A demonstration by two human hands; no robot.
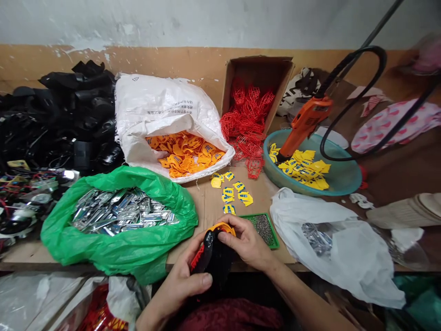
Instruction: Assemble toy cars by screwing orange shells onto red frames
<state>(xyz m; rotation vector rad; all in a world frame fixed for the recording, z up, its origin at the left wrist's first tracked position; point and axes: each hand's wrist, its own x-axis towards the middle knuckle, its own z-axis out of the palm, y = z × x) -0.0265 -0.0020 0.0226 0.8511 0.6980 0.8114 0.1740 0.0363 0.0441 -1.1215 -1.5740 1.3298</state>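
Observation:
Between my hands, near the front edge of the table, is a black plastic housing [219,264] with a red toothed piece [197,259] along its left side. An orange plastic piece [224,227] sits at its top end. My left hand [182,279] is wrapped around the left side of the housing, thumb across the near face. My right hand [248,241] grips the top right, its thumb pressing by the orange piece. Just beyond lie several yellow-and-blue pieces [228,195]. A green tray [274,236] of small screws [262,227] stands beside my right hand.
At left are a green bag [57,230] of shiny metal parts and a heap of black housings [82,96]. Behind stand a white sack [161,99] of orange pieces and a carton [280,92] of red frames. An orange electric screwdriver [305,122] hangs over a teal basin [349,179].

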